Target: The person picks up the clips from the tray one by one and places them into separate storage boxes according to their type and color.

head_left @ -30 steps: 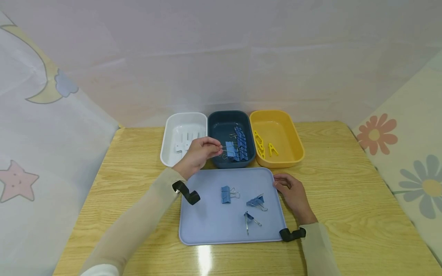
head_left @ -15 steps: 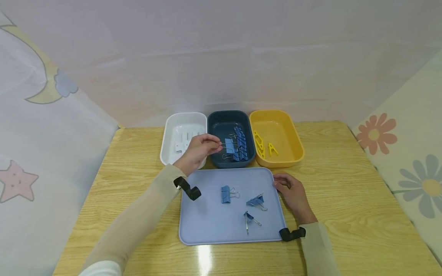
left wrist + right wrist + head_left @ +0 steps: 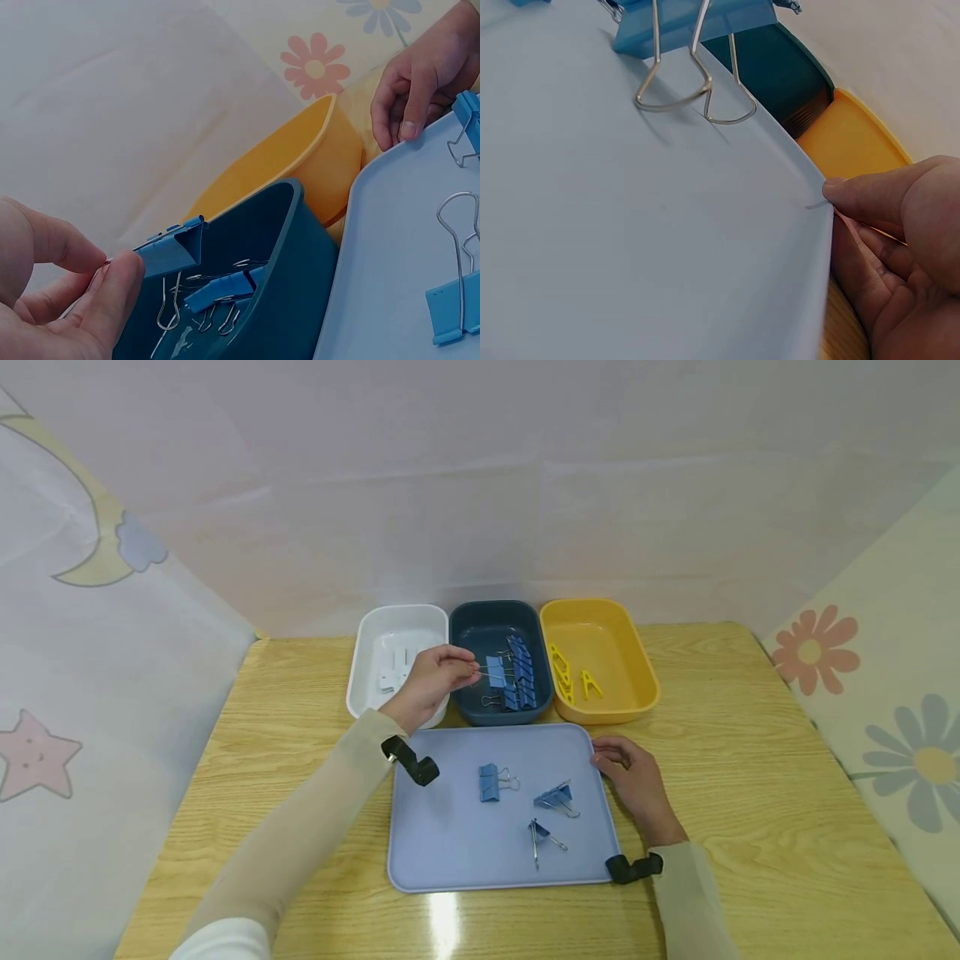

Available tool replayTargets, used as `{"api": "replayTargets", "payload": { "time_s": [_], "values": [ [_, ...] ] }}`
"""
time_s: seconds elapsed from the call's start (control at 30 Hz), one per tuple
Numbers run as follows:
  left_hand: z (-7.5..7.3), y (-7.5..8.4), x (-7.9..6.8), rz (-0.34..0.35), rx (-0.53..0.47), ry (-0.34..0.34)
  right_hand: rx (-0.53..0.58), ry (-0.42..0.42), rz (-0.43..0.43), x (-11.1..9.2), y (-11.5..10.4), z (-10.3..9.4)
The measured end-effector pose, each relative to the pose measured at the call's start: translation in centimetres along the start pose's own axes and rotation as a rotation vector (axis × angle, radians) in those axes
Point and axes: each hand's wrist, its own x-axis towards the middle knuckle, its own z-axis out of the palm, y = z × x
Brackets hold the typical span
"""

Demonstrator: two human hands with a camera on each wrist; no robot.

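My left hand [image 3: 433, 681] pinches a blue binder clip [image 3: 497, 672] by a wire handle, over the dark teal bin [image 3: 480, 635]. In the left wrist view, the clip [image 3: 176, 255] hangs at the fingertips, its other wire handle pointing down. Inside that bin lie more blue binder clips [image 3: 522, 668], lined along its right side. My right hand [image 3: 636, 785] holds the right edge of a light blue tray [image 3: 450, 843] near its far corner, thumb on the rim [image 3: 832, 191]. On the tray lie three blue binder clips, including one flat clip [image 3: 490, 783].
Left of the teal bin stands a white bin [image 3: 362, 668] with white pieces, partly behind my left hand. A yellow bin [image 3: 637, 685] with several yellow clips [image 3: 591, 684] stands on the right. A patterned cloth wall [image 3: 480, 527] rises behind the wooden table [image 3: 750, 760].
My left hand has risen slightly and drifted a little left, still pinching the binder clip. My right hand and the clips on the tray stay in place.
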Motion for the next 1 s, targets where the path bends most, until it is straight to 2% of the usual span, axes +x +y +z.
{"api": "replayTargets", "payload": {
  "time_s": [1.0],
  "values": [
    [0.0,0.5,1.8,-0.021,0.034,0.073,0.003,0.006,-0.035,0.0,0.2,0.2]
  ]
}}
